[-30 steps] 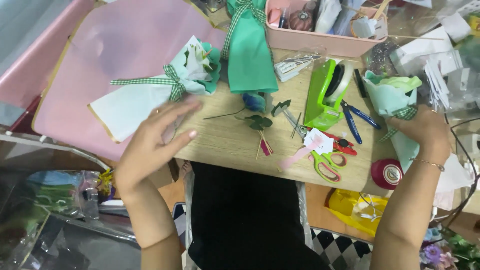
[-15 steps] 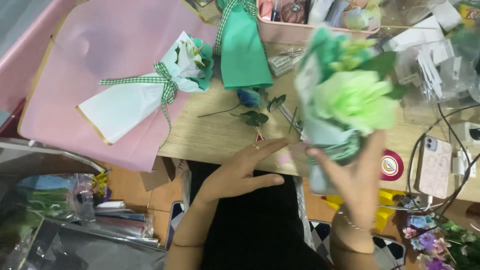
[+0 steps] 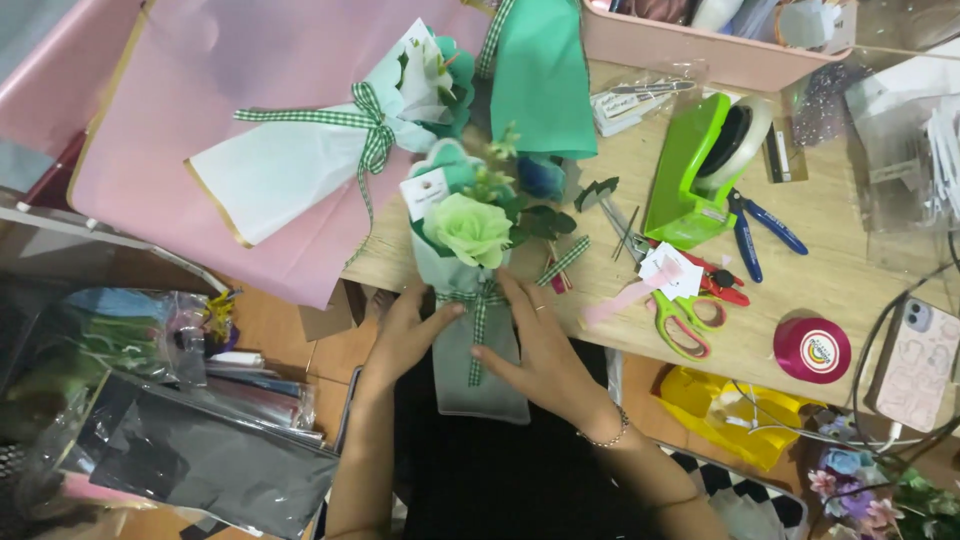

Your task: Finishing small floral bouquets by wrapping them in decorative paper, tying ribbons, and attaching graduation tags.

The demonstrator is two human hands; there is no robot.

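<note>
Home craft desk: wrapping paper (image 3: 250, 110), tape dispenser (image 3: 700, 165), scissors (image 3: 685, 320), ribbon spool (image 3: 811, 350), supply bin (image 3: 715, 45).

Two bouquets (image 3: 470, 290) (image 3: 330, 160), two hands (image 3: 405, 335) (image 3: 540, 355), one tape dispenser (image 3: 700, 165), one scissors (image 3: 685, 320), one pliers (image 3: 755, 225), one ribbon spool (image 3: 811, 350), one phone (image 3: 918, 362).

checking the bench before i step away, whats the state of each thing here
small bouquet: flat at the table edge, ribbon tied
left hand: fingers on the wrap
right hand: fingers on the ribbon
finished bouquet: lying flat, ribbon tied
tape dispenser: loaded with a roll
scissors: shut
blue pliers: handles spread
phone: face down
</note>
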